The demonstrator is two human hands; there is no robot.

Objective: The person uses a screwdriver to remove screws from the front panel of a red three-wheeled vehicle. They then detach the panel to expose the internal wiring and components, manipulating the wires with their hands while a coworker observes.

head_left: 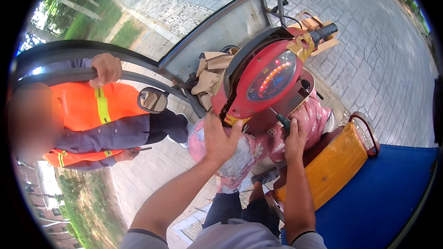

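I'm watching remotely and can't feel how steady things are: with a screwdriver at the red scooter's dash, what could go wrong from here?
1. The right hand drives a green-handled screwdriver at a slant; its tip could slip and scratch the red dash housing or the lit display.
2. The left hand presses right beside the tool, so a slip might jab it.
3. A bystander in an orange vest grips the canopy frame; leaning on it could rock the scooter.

Outdoor paved street (369, 27), grass verge (106, 27), red scooter (263, 83), probably a roadside repair spot
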